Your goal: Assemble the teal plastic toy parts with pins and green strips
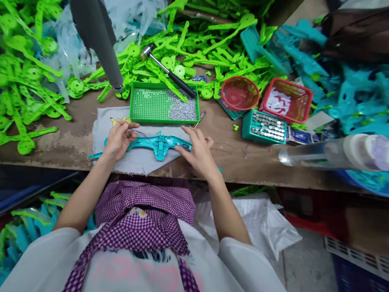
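A teal plastic bow-shaped part (pixel 161 146) lies on a pale cloth (pixel 133 166) at the table's front edge. Over its left end, my left hand (pixel 121 139) is closed in a pinch on a thin purplish wire (pixel 142 134), which runs towards the part's middle. My right hand (pixel 199 153) holds the part's right end between thumb and fingers; some fingertips are hidden. Just behind the part is a green tray (pixel 149 103) with many small metal screws (pixel 183 110) on its right side. A grey electric screwdriver (pixel 94 28) hangs tip down at the upper left.
A hammer (pixel 169 71) lies across the tray's back edge. Lime green parts (pixel 19 71) pile up left and behind, teal parts (pixel 362 98) at the right. Red baskets (pixel 240 94), a teal box of metal pieces (pixel 265 127) and a clear bottle (pixel 336 152) stand to the right.
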Tool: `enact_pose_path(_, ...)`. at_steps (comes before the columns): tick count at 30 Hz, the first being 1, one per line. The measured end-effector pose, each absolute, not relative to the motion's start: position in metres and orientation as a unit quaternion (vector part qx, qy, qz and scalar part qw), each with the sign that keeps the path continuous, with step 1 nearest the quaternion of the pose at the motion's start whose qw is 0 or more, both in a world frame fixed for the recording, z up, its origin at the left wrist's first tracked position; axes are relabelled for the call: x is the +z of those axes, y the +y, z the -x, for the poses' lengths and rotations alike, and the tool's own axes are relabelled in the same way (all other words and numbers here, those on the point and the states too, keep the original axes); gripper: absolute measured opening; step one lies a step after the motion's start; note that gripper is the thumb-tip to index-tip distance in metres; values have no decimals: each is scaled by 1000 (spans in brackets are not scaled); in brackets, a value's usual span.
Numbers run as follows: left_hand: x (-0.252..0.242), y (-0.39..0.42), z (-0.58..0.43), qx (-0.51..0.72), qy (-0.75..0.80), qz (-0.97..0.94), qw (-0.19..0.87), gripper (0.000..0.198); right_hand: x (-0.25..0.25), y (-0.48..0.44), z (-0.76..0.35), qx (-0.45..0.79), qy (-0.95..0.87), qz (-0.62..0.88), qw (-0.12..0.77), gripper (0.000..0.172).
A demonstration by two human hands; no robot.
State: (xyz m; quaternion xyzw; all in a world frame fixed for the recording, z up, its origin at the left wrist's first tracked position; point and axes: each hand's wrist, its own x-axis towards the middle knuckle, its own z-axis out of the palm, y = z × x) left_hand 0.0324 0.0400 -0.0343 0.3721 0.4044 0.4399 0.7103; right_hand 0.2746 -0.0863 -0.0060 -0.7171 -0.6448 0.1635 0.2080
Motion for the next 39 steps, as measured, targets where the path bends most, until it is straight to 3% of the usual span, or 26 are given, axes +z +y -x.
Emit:
enact_pose_path(3,-27,45,-30,454,409,-309,729,21,-16,-122,-268,56,-627,754,190,58)
enact_pose_path(7,-13,45,-20,490,386,-349,699,28,-37,-162,-252,-1,-539,819,198,40)
enact_pose_path(13,4,25,12,533,396,-475,578,39,-46,-177,-246,54,-505,848,152,31)
enact_pose_path(16,-3,15,34,499,443,-509,543,38,-35,-171,-250,98,-514,829,198,32)
enact_pose_path(20,-20,8,58,449,545,-620,342,26,-8,-150,-257,148,-498,804,288,38)
enact_pose_path(23,-29,12,68,408,588,-682,149,17,14,-120,-267,150,-507,813,244,36)
enact_pose_path(25,-32,17,74,409,613,-669,101,14,26,-99,-274,168,-518,818,186,32)
enact_pose_path(28,-31,24,84,391,652,-639,116,13,40,-66,-281,182,-514,821,170,25)
enact_pose_path(33,-11,21,89,324,669,-666,62,36,42,3,-278,155,-554,752,322,32)
enact_pose_path(39,0,36,43,330,469,-798,185,19,14,70,-279,40,-597,783,169,27)
